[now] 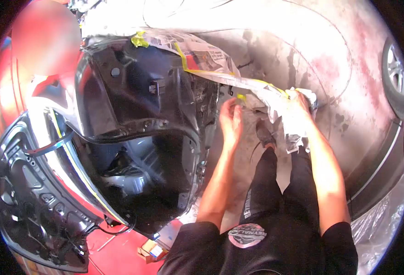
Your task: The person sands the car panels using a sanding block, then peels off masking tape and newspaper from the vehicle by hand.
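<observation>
Newspaper (213,55) edged with yellow masking tape (211,72) stretches along the side of a black car body (133,87). My right hand (298,109) is closed on the crumpled free end of this newspaper, above my legs. My left hand (231,121) is raised beside the car body's edge, its fingers loosely bent and apart. A small yellow piece of tape (242,97) shows close to its fingertips; I cannot tell whether they touch. A wad of yellow tape (140,40) sits at the newspaper's far end.
A black panel with cut-outs (37,192) stands open at the left. Another person in red (16,98) is at the upper left. A small box (152,251) lies on the red floor. At the right stands a dark car with a wheel (396,75); a hose (346,41) curves across the floor.
</observation>
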